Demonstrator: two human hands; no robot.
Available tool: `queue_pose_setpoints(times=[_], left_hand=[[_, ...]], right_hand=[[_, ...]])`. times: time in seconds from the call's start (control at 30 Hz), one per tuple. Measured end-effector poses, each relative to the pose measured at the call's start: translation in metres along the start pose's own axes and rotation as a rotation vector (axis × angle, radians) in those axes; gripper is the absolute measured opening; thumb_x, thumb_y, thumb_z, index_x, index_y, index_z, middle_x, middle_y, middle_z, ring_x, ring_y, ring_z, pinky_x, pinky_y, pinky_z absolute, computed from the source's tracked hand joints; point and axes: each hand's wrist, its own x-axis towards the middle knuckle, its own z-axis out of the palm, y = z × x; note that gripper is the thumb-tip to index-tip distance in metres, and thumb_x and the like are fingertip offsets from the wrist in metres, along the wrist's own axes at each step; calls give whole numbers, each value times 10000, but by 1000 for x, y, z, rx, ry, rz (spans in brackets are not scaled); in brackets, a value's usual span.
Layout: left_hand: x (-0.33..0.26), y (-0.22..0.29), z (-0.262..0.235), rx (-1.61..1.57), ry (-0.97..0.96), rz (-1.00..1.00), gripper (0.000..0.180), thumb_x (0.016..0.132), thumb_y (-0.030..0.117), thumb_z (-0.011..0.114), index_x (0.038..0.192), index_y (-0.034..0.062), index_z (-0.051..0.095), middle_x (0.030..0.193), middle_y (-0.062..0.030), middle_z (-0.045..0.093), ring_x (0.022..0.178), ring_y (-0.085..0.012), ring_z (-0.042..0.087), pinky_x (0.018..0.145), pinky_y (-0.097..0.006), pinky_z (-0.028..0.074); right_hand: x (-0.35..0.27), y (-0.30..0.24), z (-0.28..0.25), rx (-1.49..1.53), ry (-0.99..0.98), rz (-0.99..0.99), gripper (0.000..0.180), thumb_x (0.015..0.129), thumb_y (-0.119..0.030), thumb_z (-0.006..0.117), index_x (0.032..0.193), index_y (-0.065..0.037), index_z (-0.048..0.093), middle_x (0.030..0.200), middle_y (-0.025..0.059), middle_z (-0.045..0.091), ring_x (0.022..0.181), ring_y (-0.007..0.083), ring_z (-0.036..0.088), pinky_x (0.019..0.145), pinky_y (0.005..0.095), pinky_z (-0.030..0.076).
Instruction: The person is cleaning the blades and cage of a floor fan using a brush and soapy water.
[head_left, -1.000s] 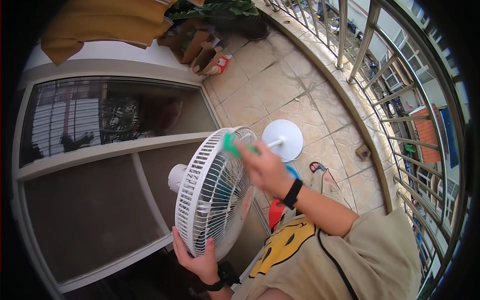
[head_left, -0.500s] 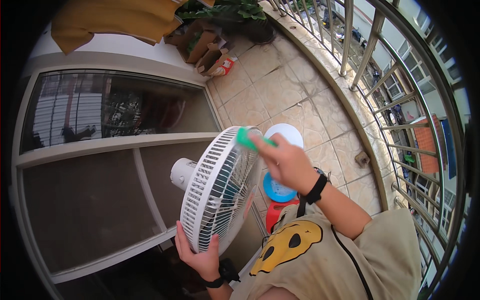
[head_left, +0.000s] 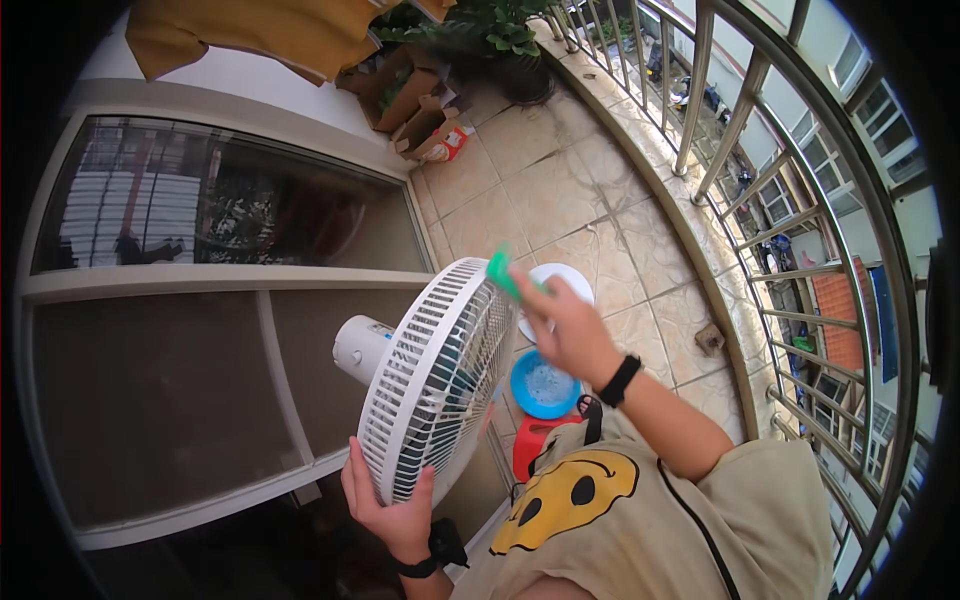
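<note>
A white electric fan point(head_left: 430, 385) with a slatted cage and dark blades inside stands tilted in front of me. My left hand point(head_left: 390, 505) is wrapped round the lower rim of its cage, thumb on the front and fingers behind. At the upper front edge of the cage, my right hand point(head_left: 568, 325) grips a small green scrubber point(head_left: 503, 272). Motion blurs the scrubber, so its exact make is unclear. Below that hand sits a blue basin point(head_left: 545, 388) of sudsy water, and a white round piece point(head_left: 578, 283) lies partly behind the hand.
A red stool point(head_left: 535, 440) is close to my body under the basin. Window frames and glass point(head_left: 150, 280) line the left side. Metal railing point(head_left: 800, 180) curves along the right. Cardboard boxes point(head_left: 415, 125) and potted plants point(head_left: 500, 35) stand far off on the tiled floor point(head_left: 560, 190).
My right hand and the green scrubber have shifted slightly along the upper front edge of the cage. My left hand keeps its hold. The whole view has tilted a little, showing more of the basin.
</note>
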Motion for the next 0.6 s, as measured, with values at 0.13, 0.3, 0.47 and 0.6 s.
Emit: queue_pose_setpoints(times=[0.13, 0.3, 0.47, 0.6], left_hand=[[0, -4, -3, -23, -12, -20, 913, 713, 328, 883, 1435, -70, 490, 1248, -194, 593, 1148, -322, 589, 1016, -411, 442], [-5, -5, -5, 47, -19, -29, 928, 755, 403, 864, 1450, -72, 474, 1277, -188, 594, 1182, -317, 577, 1049, -412, 417], [0, 0, -1, 2, -26, -38, 920, 762, 408, 857, 1452, -67, 476, 1342, -217, 570, 1240, -331, 553, 1066, -422, 406], [-1, -10, -1, 49, -20, -9, 907, 777, 400, 849, 1456, -68, 470, 1355, -220, 561, 1253, -326, 547, 1070, -424, 405]], right_hand=[[-29, -76, -7, 225, -195, -225, 647, 916, -107, 637, 1512, -291, 464, 917, 166, 573, 670, 330, 636, 548, 403, 526], [-14, -35, 12, 138, -60, -162, 660, 895, -73, 652, 1511, -235, 475, 883, 150, 549, 669, 313, 633, 569, 395, 525], [-9, 59, 73, 365, 163, 236, 607, 947, -54, 601, 1526, -63, 417, 1092, 205, 587, 948, 315, 620, 814, 346, 491], [-23, 12, 90, 443, 207, 340, 597, 971, -39, 563, 1527, 38, 361, 1469, 277, 495, 1227, 338, 598, 1047, 319, 432]])
